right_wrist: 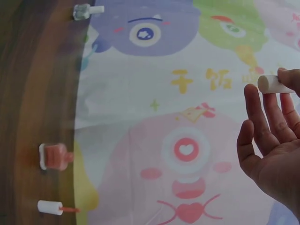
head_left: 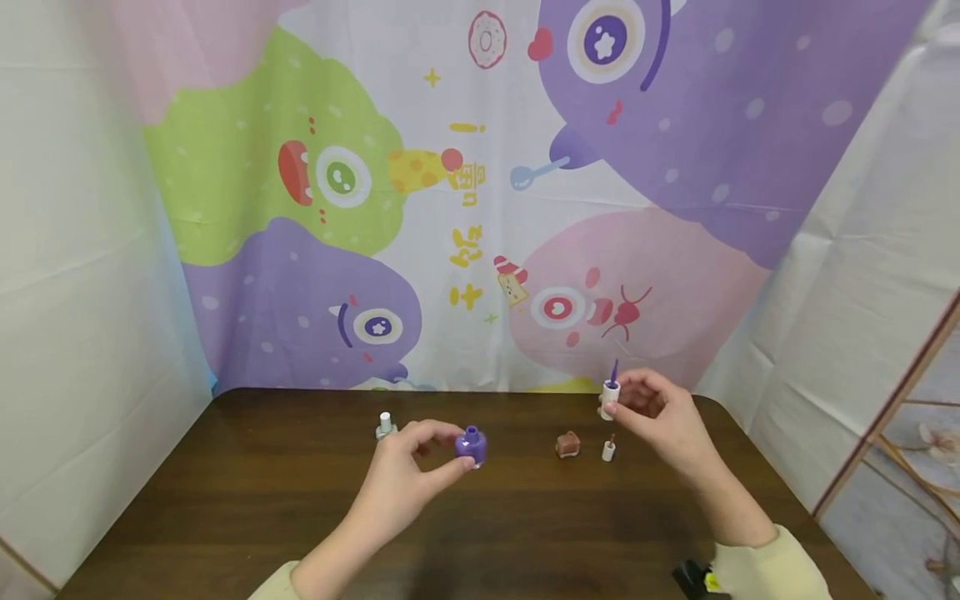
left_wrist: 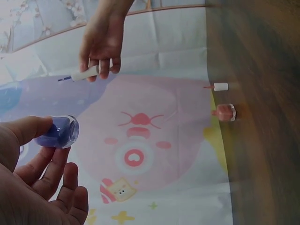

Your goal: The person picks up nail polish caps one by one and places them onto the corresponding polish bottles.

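Note:
In the head view my left hand (head_left: 408, 467) pinches a small open bottle of purple nail polish (head_left: 471, 447) between thumb and fingers, above the table. To the right, my right hand (head_left: 663, 417) pinches a white nail polish cap (head_left: 611, 402), its purple-coated brush (head_left: 614, 372) pointing up. Below that hand stands another white cap (head_left: 608, 452) with a reddish-brown brush upward. Beside it is an open reddish-brown nail polish bottle (head_left: 567, 444). The left wrist view shows the purple bottle (left_wrist: 58, 132) between thumb and fingertips; the right wrist view shows the held cap (right_wrist: 274, 84), its brush out of sight.
A closed clear bottle with a white cap (head_left: 386, 425) stands behind my left hand on the dark wooden table (head_left: 495, 533). A black object (head_left: 690, 577) lies by the right sleeve. A cartoon-printed curtain (head_left: 480, 208) hangs behind the table's far edge.

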{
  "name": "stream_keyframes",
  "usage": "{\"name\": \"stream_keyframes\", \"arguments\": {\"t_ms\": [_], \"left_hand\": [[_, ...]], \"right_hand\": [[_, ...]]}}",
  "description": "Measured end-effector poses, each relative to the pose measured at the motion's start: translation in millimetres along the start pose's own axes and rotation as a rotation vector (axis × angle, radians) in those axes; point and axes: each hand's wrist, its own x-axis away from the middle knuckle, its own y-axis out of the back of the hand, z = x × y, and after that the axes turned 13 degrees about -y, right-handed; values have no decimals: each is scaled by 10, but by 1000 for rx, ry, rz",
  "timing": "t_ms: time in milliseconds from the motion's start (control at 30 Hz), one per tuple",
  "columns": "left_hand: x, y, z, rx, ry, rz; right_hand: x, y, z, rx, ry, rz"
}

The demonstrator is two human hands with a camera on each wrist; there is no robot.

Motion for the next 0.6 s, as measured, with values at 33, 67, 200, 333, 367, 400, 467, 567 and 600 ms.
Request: {"name": "stream_keyframes", "arguments": {"t_ms": [33,67,200,333,367,400,467,567,600], "left_hand": [[8,-6,1,3,1,-1],[17,-12,3,7,0,-2],[50,-29,2,15,-9,-16],[71,-52,4,20,-16,-31],[74,-61,8,24,-19,-34],[76,-70,11,27,-21,-38],[79,-90,19,31,-24,-43],[82,-122,30,38,-29,-50],[83,-133,33,40,-30,-52]], "right_hand": [[1,-7,18,-14,9,4],[3,-15,37,-24,18,8],[24,-56,116,-24,42,9],[45,-103,177,-51,86,39],[49,-115,189,-58,95,47],[49,-126,195,-69,105,55],[53,-150,210,-73,115,63],[67,-183,225,-57,117,61],[75,-194,229,-54,118,63]]}}
